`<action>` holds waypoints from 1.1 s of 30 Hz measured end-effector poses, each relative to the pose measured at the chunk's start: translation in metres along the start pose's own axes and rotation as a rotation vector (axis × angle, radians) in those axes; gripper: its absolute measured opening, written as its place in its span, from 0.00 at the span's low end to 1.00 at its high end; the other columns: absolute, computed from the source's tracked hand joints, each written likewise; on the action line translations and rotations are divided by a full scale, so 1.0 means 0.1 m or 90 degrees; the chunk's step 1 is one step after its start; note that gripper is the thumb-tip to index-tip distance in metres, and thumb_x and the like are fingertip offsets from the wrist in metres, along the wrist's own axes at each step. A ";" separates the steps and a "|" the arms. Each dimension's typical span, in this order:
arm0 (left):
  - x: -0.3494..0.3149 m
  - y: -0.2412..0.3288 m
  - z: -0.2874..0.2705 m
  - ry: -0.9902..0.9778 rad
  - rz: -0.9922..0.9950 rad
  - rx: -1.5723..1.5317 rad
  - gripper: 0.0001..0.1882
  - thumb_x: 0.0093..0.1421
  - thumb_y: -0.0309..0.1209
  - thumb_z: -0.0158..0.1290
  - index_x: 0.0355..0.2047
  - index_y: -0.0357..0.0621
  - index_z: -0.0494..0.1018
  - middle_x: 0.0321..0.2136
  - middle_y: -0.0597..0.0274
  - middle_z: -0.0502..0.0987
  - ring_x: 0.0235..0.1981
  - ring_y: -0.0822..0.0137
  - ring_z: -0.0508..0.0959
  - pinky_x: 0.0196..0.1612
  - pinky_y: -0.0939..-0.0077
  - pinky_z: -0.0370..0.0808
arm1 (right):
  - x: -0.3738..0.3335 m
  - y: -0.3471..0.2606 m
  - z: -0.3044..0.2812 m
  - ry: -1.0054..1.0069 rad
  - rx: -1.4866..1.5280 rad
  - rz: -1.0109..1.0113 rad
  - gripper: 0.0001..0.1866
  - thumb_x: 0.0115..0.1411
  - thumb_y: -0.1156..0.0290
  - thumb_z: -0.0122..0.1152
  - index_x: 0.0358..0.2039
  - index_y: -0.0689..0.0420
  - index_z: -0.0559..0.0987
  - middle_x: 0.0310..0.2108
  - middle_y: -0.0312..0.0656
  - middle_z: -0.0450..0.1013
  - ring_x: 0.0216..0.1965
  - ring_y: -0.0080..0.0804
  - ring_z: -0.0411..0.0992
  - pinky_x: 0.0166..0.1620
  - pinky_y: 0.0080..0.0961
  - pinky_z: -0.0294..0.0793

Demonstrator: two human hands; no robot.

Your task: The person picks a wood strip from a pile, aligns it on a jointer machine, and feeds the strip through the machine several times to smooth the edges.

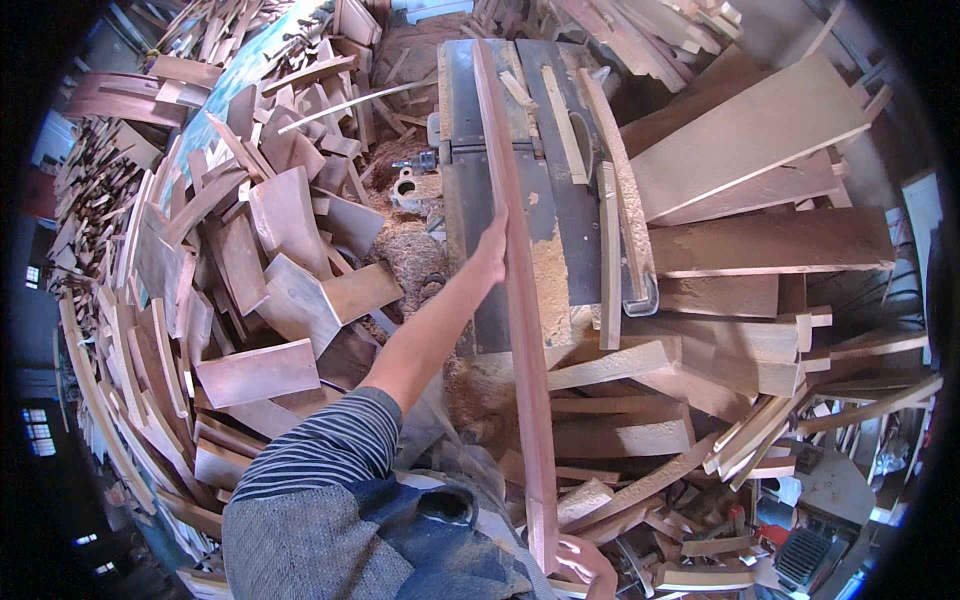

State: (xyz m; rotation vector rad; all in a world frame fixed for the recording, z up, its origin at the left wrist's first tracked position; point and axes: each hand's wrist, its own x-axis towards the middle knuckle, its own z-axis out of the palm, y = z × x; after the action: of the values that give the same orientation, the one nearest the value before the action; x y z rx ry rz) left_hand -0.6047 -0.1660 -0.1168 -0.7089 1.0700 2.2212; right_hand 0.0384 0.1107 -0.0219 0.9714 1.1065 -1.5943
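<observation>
A long, narrow reddish-brown wooden board (527,380) lies lengthwise on the dark metal bed of a jointer-like machine (468,225). Its near end runs past the bed toward my body. My left hand (492,252) grips the board around the middle of its length, from its left side, with the fingers partly hidden. At the near end, low in the picture, my right hand (588,562) is curled against the board; its fingertips are partly out of sight. Along the machine's right side stands a chipped wooden strip (622,180).
Heaps of loose wood offcuts (290,220) crowd the left. Wide planks (750,140) lean and stack on the right. Thin strips (565,125) lie on the bed, with sawdust (545,275). A motor-like grey housing (805,555) sits at the lower right.
</observation>
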 end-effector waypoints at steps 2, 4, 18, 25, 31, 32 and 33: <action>-0.34 -0.44 -0.03 0.074 0.071 0.012 0.41 0.60 0.74 0.50 0.49 0.47 0.76 0.39 0.61 0.79 0.40 0.62 0.78 0.45 0.55 0.75 | 0.09 -0.44 0.20 0.000 -0.096 -0.080 0.36 0.61 0.61 0.71 0.65 0.66 0.71 0.56 0.44 0.76 0.56 0.36 0.74 0.59 0.36 0.73; -1.01 -0.87 0.14 0.093 0.064 0.013 0.43 0.59 0.75 0.49 0.49 0.46 0.76 0.38 0.62 0.78 0.39 0.63 0.77 0.43 0.57 0.74 | 0.28 -0.80 0.43 0.004 -0.094 -0.168 0.36 0.63 0.55 0.69 0.64 0.66 0.71 0.55 0.45 0.76 0.55 0.36 0.74 0.59 0.35 0.73; -2.08 -1.61 -0.25 -0.016 -0.034 -0.077 0.36 0.69 0.62 0.47 0.55 0.39 0.72 0.48 0.52 0.78 0.49 0.58 0.77 0.56 0.58 0.73 | 0.70 0.02 0.90 0.183 -0.109 -0.415 0.42 0.48 0.72 0.76 0.65 0.61 0.70 0.49 0.43 0.78 0.51 0.34 0.75 0.55 0.31 0.73; -2.07 -1.68 -0.44 0.202 0.419 0.921 0.38 0.70 0.49 0.49 0.65 0.24 0.60 0.73 0.37 0.51 0.77 0.43 0.44 0.76 0.48 0.46 | 0.80 1.26 0.81 0.534 -0.429 -0.379 0.28 0.53 0.69 0.71 0.55 0.58 0.75 0.40 0.58 0.78 0.43 0.62 0.77 0.45 0.48 0.76; -1.05 -1.25 -0.52 0.266 0.558 1.189 0.33 0.68 0.43 0.51 0.64 0.29 0.62 0.71 0.41 0.55 0.76 0.42 0.46 0.76 0.42 0.43 | 1.18 1.12 0.89 0.432 -0.198 -0.287 0.30 0.55 0.66 0.69 0.58 0.58 0.72 0.41 0.60 0.76 0.42 0.62 0.76 0.45 0.50 0.76; -0.91 -1.16 -0.50 0.283 0.559 1.209 0.33 0.68 0.43 0.51 0.64 0.30 0.62 0.71 0.43 0.54 0.76 0.42 0.46 0.76 0.42 0.43 | 1.23 1.02 0.93 0.417 -0.192 -0.267 0.32 0.55 0.65 0.70 0.59 0.58 0.71 0.42 0.61 0.76 0.43 0.62 0.76 0.45 0.51 0.76; -0.81 -1.07 -0.50 0.286 0.550 1.214 0.33 0.69 0.43 0.51 0.64 0.30 0.61 0.71 0.43 0.54 0.76 0.43 0.45 0.76 0.42 0.43 | 1.29 0.90 0.97 0.431 -0.311 -0.295 0.35 0.54 0.63 0.70 0.61 0.58 0.69 0.44 0.62 0.75 0.44 0.63 0.76 0.47 0.52 0.76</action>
State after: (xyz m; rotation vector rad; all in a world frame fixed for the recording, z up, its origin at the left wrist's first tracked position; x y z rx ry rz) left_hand -0.4647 -0.1728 -0.1447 0.2670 3.1492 0.4388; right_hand 0.0833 -0.0279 -0.1352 0.9791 2.1992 -1.2362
